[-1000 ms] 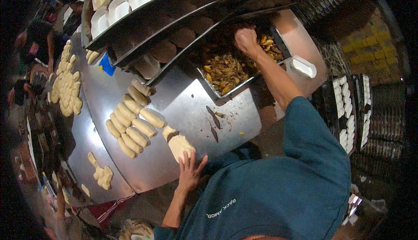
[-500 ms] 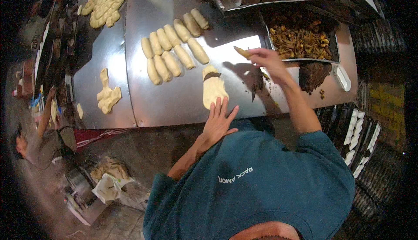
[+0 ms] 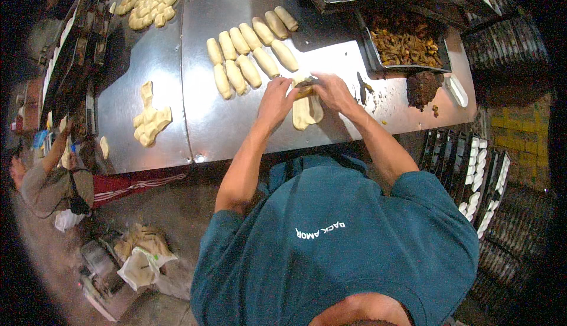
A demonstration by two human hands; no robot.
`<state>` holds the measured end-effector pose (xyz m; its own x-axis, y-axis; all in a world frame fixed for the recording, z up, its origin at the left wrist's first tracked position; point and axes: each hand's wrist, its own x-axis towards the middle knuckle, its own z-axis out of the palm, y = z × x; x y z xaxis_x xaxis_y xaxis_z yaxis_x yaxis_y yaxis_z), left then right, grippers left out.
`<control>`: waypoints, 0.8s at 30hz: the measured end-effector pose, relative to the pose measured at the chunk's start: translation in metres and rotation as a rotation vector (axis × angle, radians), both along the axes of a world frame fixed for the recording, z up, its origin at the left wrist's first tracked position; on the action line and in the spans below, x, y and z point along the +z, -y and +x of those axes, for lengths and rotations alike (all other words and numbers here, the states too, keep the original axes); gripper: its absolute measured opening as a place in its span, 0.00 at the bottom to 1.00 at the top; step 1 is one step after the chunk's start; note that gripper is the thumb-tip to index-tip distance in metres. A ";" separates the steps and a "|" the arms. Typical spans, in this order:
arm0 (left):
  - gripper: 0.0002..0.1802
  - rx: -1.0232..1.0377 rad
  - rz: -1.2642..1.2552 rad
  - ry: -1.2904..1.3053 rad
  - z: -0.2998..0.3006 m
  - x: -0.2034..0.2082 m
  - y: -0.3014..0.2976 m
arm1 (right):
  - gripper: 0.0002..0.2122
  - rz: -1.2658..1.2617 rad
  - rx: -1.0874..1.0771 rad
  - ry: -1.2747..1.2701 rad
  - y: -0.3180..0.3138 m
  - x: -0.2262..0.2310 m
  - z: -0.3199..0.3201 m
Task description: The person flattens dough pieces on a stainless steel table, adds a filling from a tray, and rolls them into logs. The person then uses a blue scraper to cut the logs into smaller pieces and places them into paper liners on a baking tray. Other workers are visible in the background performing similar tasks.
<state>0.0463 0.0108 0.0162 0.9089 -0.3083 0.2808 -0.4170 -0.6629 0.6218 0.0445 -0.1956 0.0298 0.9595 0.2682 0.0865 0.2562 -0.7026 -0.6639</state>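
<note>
A flattened strip of pale dough (image 3: 306,117) lies on the steel table in front of me. Across its far part sit a dark filling and a yellowish-brown filling piece (image 3: 303,93). My left hand (image 3: 276,100) grips the dough's far end from the left, fingers closed. From the right, my right hand (image 3: 334,93) is closed on the same end, its fingertips over the filling. Some of the far edge is hidden by my fingers. Several rolled dough pieces (image 3: 248,70) lie in two rows just beyond my left hand.
A tray of brown-yellow filling (image 3: 407,48) stands at the far right, near a dark filling block (image 3: 423,88) and a white scraper-like tool (image 3: 456,91). A knife (image 3: 361,88) lies right of my hands. Left are dough pieces (image 3: 152,124), a dough pile (image 3: 152,1) and another person (image 3: 56,178).
My right hand has brought the yellowish-brown piece onto the dough. My left hand has moved from the dough's near end to its far end, and both hands now grip there.
</note>
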 end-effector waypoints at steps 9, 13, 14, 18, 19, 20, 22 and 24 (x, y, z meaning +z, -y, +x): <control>0.16 -0.224 0.060 -0.259 0.035 -0.008 -0.006 | 0.26 0.090 0.012 -0.267 0.003 0.019 0.020; 0.14 -0.159 0.070 -0.162 0.036 -0.008 0.003 | 0.25 0.033 0.134 -0.286 -0.007 0.024 0.029; 0.14 -0.183 0.119 -0.147 0.038 -0.006 0.006 | 0.25 -0.005 0.169 -0.320 -0.008 0.028 0.035; 0.11 -0.194 0.173 -0.201 0.041 0.006 0.011 | 0.22 -0.279 0.266 -0.430 -0.004 0.020 0.051; 0.12 -0.206 0.077 -0.347 0.043 0.010 0.010 | 0.18 -0.174 0.243 -0.355 -0.001 0.013 0.047; 0.14 -0.218 -0.020 -0.492 0.044 0.014 0.006 | 0.17 -0.147 0.237 -0.264 0.004 0.008 0.045; 0.19 -0.213 -0.185 -0.582 0.034 0.013 0.002 | 0.16 -0.090 0.232 -0.092 0.003 0.007 0.034; 0.26 -0.193 -0.316 -0.461 0.017 0.010 0.001 | 0.15 -0.024 0.150 -0.194 -0.001 0.010 0.024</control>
<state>0.0631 0.0101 0.0264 0.8946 -0.4461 -0.0250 -0.1514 -0.3553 0.9224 0.0682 -0.1949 0.0395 0.9068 0.4087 -0.1031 0.2285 -0.6821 -0.6946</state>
